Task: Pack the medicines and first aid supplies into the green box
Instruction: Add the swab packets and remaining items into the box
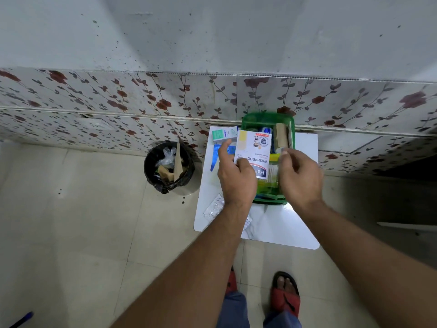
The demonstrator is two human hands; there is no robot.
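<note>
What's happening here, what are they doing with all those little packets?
A person stands at a small white table, packing medical supplies into a green box. The left hand holds a white bandage packet marked "washproof" over the box, while the right hand hovers by the box, fingers pinched near a tan bandage roll already inside. A small green-and-white carton and blister strips still lie on the table. A black bin stands on the floor.
</note>
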